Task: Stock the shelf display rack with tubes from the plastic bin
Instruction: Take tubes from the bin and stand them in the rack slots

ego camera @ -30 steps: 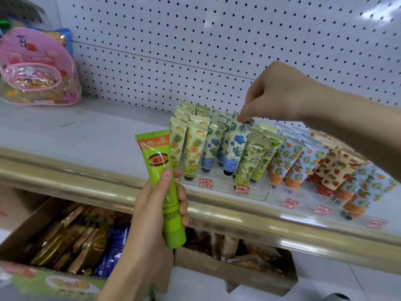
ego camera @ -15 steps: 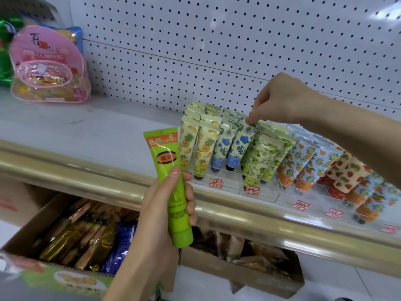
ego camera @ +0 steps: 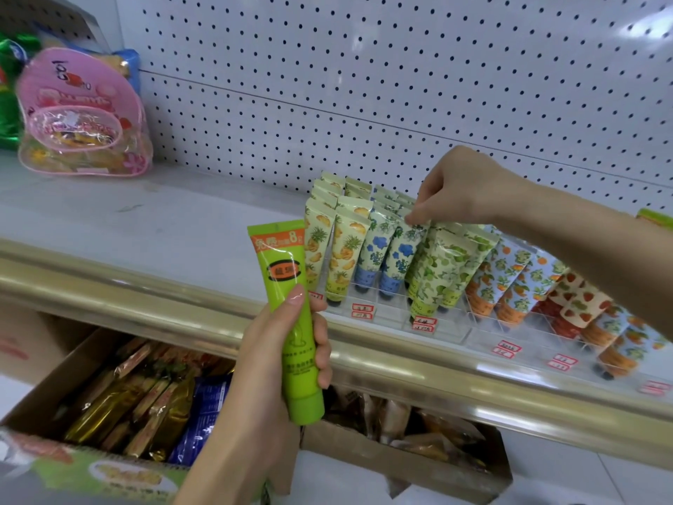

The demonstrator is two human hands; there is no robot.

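My left hand (ego camera: 280,359) grips a bright green tube (ego camera: 287,286) with an orange band at its crimped top, cap pointing down, in front of the shelf edge. A clear display rack (ego camera: 484,333) on the shelf holds rows of patterned tubes: pineapple (ego camera: 342,253), blue flower (ego camera: 398,255), green leaf (ego camera: 437,271), orange fruit (ego camera: 510,275) and strawberry (ego camera: 579,304). My right hand (ego camera: 459,191) reaches over the rack with fingers curled, pinching the crimped top of a blue flower tube. No plastic bin is in view.
A pink clear bag of sweets (ego camera: 76,118) stands at the shelf's far left. A gold rail (ego camera: 145,286) runs along the shelf front. Below it sit open cardboard boxes (ego camera: 73,362) of wrapped snack packets. White pegboard (ego camera: 364,85) backs the shelf.
My right hand has come slightly lower onto the top of the blue flower tube. The left hand keeps holding the green tube in much the same place.
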